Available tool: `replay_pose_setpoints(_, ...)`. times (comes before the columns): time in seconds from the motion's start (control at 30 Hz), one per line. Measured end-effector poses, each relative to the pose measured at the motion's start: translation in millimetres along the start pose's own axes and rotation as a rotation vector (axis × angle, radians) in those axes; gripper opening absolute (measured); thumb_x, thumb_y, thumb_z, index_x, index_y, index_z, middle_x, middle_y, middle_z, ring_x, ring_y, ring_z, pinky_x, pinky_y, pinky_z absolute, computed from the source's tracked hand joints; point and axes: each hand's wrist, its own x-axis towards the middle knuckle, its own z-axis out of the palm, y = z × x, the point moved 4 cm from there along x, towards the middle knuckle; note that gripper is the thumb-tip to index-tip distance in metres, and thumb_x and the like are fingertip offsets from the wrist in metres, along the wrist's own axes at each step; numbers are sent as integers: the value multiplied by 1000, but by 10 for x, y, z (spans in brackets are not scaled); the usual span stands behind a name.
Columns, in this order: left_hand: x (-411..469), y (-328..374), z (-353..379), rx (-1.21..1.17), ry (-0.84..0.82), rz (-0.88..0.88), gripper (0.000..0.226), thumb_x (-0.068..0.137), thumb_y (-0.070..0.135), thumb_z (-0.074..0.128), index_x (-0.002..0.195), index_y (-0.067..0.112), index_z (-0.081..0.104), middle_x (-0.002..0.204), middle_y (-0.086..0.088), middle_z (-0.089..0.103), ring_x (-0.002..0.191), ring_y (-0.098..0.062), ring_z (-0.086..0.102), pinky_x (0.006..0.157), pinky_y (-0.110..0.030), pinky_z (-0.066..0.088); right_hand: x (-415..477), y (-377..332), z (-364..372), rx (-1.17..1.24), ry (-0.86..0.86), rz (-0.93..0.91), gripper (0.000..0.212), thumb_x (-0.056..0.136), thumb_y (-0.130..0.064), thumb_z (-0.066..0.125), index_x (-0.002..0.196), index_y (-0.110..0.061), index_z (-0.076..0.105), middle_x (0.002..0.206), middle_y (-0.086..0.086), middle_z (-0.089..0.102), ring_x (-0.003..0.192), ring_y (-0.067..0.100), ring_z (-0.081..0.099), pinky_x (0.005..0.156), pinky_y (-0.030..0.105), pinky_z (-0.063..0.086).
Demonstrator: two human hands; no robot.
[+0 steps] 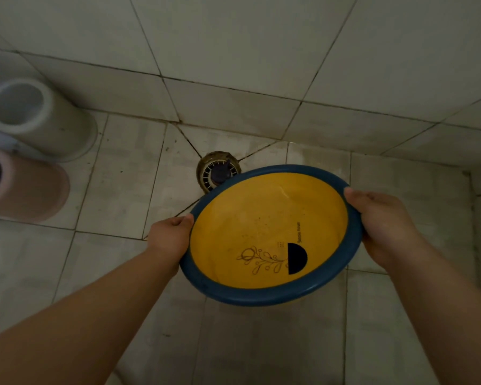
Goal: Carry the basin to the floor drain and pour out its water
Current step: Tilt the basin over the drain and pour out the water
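Observation:
A round basin (261,218), yellow inside with a blue rim, is held above the tiled floor in the middle of the view. A dark half-circle and a floral drawing mark its near inner wall. My left hand (170,237) grips the rim on the left side, and my right hand (383,223) grips the rim on the right. The round floor drain (214,170) with a slotted grate lies just beyond the basin's far left edge, partly covered by the rim. A thin sheet of water seems to lie in the basin, hard to tell.
Two upright cylindrical containers stand at the left: a white one (39,118) and a pink one (25,184). Tiled walls (261,51) meet in a corner right behind the drain. Grey floor tiles (109,176) with dark grout spread around.

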Motion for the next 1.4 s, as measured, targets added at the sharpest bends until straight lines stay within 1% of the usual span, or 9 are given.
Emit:
replay_pose_setpoints(0.13, 3, -6, 0, 10, 3, 1, 37, 92, 29, 54, 118, 4, 64, 116, -22, 66, 106, -37, 61, 92, -44, 51, -3, -12, 8, 1, 1, -3, 20, 92, -24, 52, 84, -11, 63, 82, 8, 65, 71, 20, 61, 60, 29, 45)
replay_pose_setpoints(0.33, 6, -20, 14, 10, 0, -8, 36, 93, 28, 54, 118, 4, 64, 116, -23, 66, 106, -37, 61, 91, -43, 51, -1, -22, 9, -4, 2, -10, 21, 92, -25, 52, 80, -13, 64, 82, 8, 66, 74, 21, 61, 63, 31, 48)
replay_pose_setpoints(0.43, 8, -16, 14, 17, 6, -5, 37, 93, 29, 54, 118, 4, 64, 117, -23, 66, 107, -38, 61, 93, -46, 51, -9, -39, 8, -7, 6, -19, 21, 92, -24, 52, 78, -13, 63, 80, 8, 65, 72, 20, 60, 62, 31, 47)
replay_pose_setpoints(0.53, 7, -17, 20, 11, 0, -11, 38, 92, 29, 54, 119, 4, 64, 117, -22, 66, 107, -38, 61, 95, -48, 51, -13, -49, 11, -1, 7, -23, 22, 92, -24, 52, 76, -13, 63, 80, 7, 66, 72, 20, 61, 64, 31, 48)
replay_pose_setpoints(0.77, 8, -26, 27, 10, -4, -7, 35, 92, 28, 55, 116, 4, 65, 113, -21, 67, 104, -37, 62, 93, -47, 51, -27, -62, 6, 21, 11, -21, 21, 92, -23, 53, 76, -14, 63, 79, 6, 66, 71, 20, 61, 63, 30, 48)
replay_pose_setpoints(0.87, 8, -28, 23, 23, -5, 0, 37, 92, 29, 55, 117, 4, 65, 115, -22, 67, 105, -37, 62, 94, -48, 51, -41, -71, 7, 26, 3, -23, 21, 92, -23, 53, 77, -14, 63, 80, 7, 67, 72, 20, 62, 64, 31, 49)
replay_pose_setpoints(1.17, -2, -34, 22, 20, -13, 1, 37, 92, 29, 55, 119, 5, 64, 118, -21, 66, 106, -37, 62, 95, -48, 51, -53, -98, 10, 3, -3, -31, 21, 92, -24, 52, 79, -12, 64, 79, 8, 66, 70, 20, 61, 60, 29, 46)
replay_pose_setpoints(1.3, -9, -27, 29, 23, -18, 0, 37, 93, 29, 54, 119, 5, 64, 118, -21, 66, 107, -37, 61, 95, -47, 50, -53, -105, 13, 7, -3, -26, 21, 92, -23, 52, 79, -12, 64, 81, 8, 66, 72, 21, 62, 64, 31, 48)
replay_pose_setpoints(1.4, -5, -26, 24, 28, -20, 0, 37, 93, 30, 54, 119, 5, 64, 118, -21, 66, 107, -37, 61, 96, -48, 50, -62, -113, 16, 5, -5, -29, 22, 93, -23, 52, 78, -12, 64, 80, 8, 66, 71, 21, 61, 63, 31, 48)
